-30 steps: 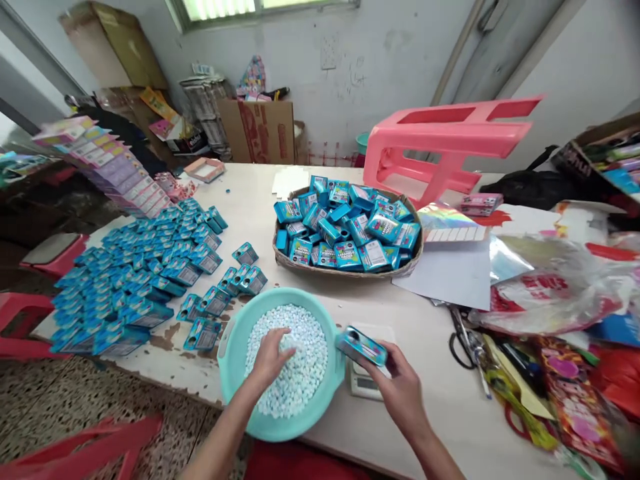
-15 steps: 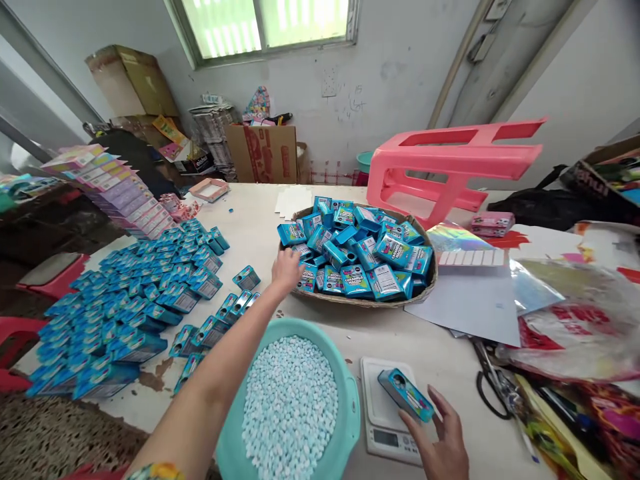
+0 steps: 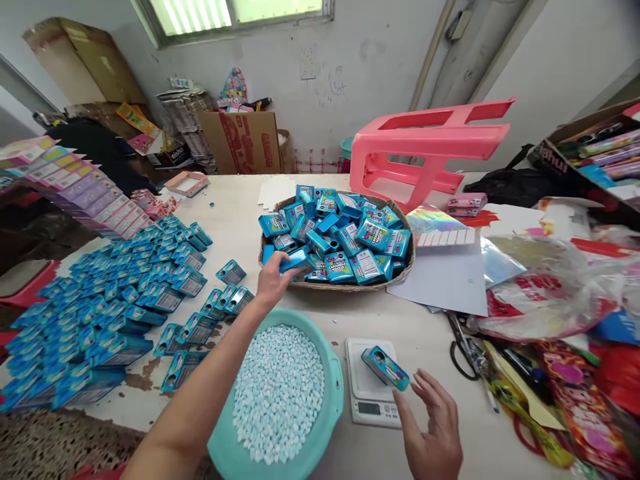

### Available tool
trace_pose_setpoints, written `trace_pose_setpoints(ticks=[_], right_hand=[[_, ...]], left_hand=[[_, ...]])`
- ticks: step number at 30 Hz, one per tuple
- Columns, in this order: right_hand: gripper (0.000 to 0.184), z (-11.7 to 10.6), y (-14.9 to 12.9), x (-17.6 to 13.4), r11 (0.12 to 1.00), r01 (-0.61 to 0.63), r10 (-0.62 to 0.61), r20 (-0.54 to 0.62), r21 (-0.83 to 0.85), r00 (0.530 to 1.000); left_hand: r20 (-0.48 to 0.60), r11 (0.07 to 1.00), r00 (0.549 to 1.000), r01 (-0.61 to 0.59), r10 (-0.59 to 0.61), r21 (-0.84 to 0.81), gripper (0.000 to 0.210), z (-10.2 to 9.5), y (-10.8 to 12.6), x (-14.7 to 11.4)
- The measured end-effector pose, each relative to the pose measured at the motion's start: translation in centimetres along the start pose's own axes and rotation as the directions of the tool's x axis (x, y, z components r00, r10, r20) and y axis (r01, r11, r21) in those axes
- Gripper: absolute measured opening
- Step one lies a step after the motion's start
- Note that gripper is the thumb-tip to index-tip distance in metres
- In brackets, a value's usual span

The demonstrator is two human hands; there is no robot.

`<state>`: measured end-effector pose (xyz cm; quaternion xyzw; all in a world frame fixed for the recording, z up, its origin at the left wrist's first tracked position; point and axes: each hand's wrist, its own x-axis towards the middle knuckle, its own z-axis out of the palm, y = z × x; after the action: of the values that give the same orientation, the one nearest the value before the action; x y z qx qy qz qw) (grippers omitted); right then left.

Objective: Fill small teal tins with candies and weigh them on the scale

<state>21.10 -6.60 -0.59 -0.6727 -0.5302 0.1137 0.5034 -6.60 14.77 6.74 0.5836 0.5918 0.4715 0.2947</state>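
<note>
On our surface (image 3: 370,313) we've L grip (image 3: 273,283) pinching a box (image 3: 296,259), R grip (image 3: 435,423) spread nr 2nd box (image 3: 386,368), prob. so scale (image 3: 361,382) alone bears it.

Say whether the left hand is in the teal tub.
No, the left hand holds a blue box at the edge of the cardboard tray.

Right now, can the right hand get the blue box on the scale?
Probably yes: the right hand is open, close to the near end of the blue box on the scale, and nothing seems in between.
</note>
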Motion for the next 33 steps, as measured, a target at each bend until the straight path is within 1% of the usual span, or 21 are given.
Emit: trace_pose_setpoints(ticks=[1, 3, 5, 6, 8, 10, 12, 14, 15, 18, 19, 20, 21, 22, 23, 24, 25, 26, 28, 30, 33], right_hand=[[0.035, 0.2, -0.7, 0.2, 0.999, 0.046, -0.047, 0.028, 0.024, 0.999], [0.033, 0.5, -1.8, 0.1, 0.989, 0.118, -0.127, 0.102, 0.091, 0.987], [0.034, 0.8, -2.2, -0.4, 0.974, 0.159, -0.188, 0.187, 0.16, 0.964], [0.034, 0.9, -2.3, -0.8, 0.968, 0.169, -0.21, 0.227, 0.188, 0.951], [0.035, 0.9, -2.4, -1.5, 0.956, 0.173, -0.241, 0.295, 0.236, 0.925], [0.04, 0.7, -2.6, -2.1, 0.948, 0.161, -0.255, 0.349, 0.276, 0.902], [0.056, 0.2, -2.9, -2.4, 0.931, 0.159, -0.283, 0.376, 0.328, 0.882], [0.076, -0.4, -3.2, -2.3, 0.901, 0.181, -0.346, 0.403, 0.394, 0.847], [0.078, -0.7, -3.4, -2.3, 0.876, 0.196, -0.401, 0.44, 0.44, 0.803], [0.055, -1.4, -3.9, -2.6, 0.791, 0.152, -0.55, 0.578, 0.593, 0.603], [0.046, -1.5, -4.0, -2.9, 0.788, 0.071, -0.535, 0.622, 0.612, 0.572], [0.04, -1.4, -4.2, -3.3, 0.8, -0.048, -0.468, 0.671, 0.599, 0.575], [0.038, -1.3, -4.4, -3.8, 0.808, -0.196, -0.352, 0.721, 0.556, 0.596], [0.039, -1.0, -4.5, -4.4, 0.793, -0.35, -0.214, 0.766, 0.499, 0.607], [0.04, -0.5, -4.7, -5.2, 0.751, -0.49, -0.082, 0.8, 0.442, 0.594], [0.042, 0.2, -4.9, -5.9, 0.694, -0.6, 0.017, 0.825, 0.397, 0.565], [0.045, 0.9, -5.1, -6.7, 0.637, -0.678, 0.078, 0.844, 0.367, 0.53], [0.047, 1.7, -5.3, -7.5, 0.586, -0.73, 0.108, 0.859, 0.351, 0.5], [0.048, 3.3, -5.4, -8.7, 0.515, -0.789, 0.134, 0.878, 0.334, 0.459], [0.046, 4.4, -5.2, -9.6, 0.501, -0.796, 0.153, 0.87, 0.341, 0.47], [0.041, 5.1, -4.6, -10.2, 0.558, -0.741, 0.197, 0.808, 0.373, 0.555]], left_hand=[[-0.029, 0.976, 0.996, 0.074, -0.082, -0.203, 0.035, -0.5, 1.1, -1.6], [0.063, 0.806, 0.957, 0.274, -0.285, -0.525, 0.045, -1.1, 2.8, -5.0], [0.221, 0.53, 0.848, 0.483, -0.482, -0.697, 0.034, -1.3, 3.5, -8.2], [0.286, 0.389, 0.778, 0.551, -0.559, -0.739, 0.025, -1.3, 3.5, -9.7], [0.352, 0.169, 0.659, 0.591, -0.665, -0.789, 0.012, -1.0, 3.0, -12.6], [0.385, 0.061, 0.587, 0.598, -0.712, -0.799, 0.012, -0.5, 2.5, -15.4], [0.444, 0.026, 0.553, 0.646, -0.704, -0.763, 0.012, 0.3, 2.5, -18.6], [0.532, 0.051, 0.542, 0.73, -0.65, -0.681, 0.011, 1.4, 2.8, -21.8], [0.566, 0.099, 0.541, 0.771, -0.622, -0.629, 0.01, 1.9, 3.0, -23.3], [0.614, 0.286, 0.528, 0.845, -0.587, -0.453, 0.014, 2.5, 2.7, -26.0], [0.576, 0.385, 0.55, 0.835, -0.605, -0.393, 0.017, 2.3, 1.9, -26.1], [0.485, 0.518, 0.609, 0.792, -0.628, -0.323, 0.02, 1.9, 0.8, -25.6], [0.344, 0.67, 0.7, 0.708, -0.626, -0.224, 0.022, 1.4, -0.7, -24.8], [0.175, 0.807, 0.805, 0.585, -0.567, -0.078, 0.023, 1.0, -2.6, -23.5], [0.021, 0.893, 0.896, 0.439, -0.443, 0.102, 0.025, 0.7, -4.6, -22.1], [-0.043, 0.915, 0.95, 0.311, -0.311, 0.258, 0.028, 0.6, -6.6, -20.5], [-0.05, 0.902, 0.975, 0.221, -0.219, 0.37, 0.031, 1.0, -8.4, -19.1], [-0.031, 0.876, 0.985, 0.167, -0.172, 0.452, 0.035, 1.7, -10.0, -17.9], [0.026, 0.816, 0.984, 0.132, -0.177, 0.563, 0.038, 3.8, -11.9, -16.8], [0.12, 0.77, 0.972, 0.081, -0.201, 0.633, 0.037, 5.9, -12.1, -17.3], [0.375, 0.751, 0.91, -0.121, -0.177, 0.649, 0.031, 6.8, -10.8, -19.8]])
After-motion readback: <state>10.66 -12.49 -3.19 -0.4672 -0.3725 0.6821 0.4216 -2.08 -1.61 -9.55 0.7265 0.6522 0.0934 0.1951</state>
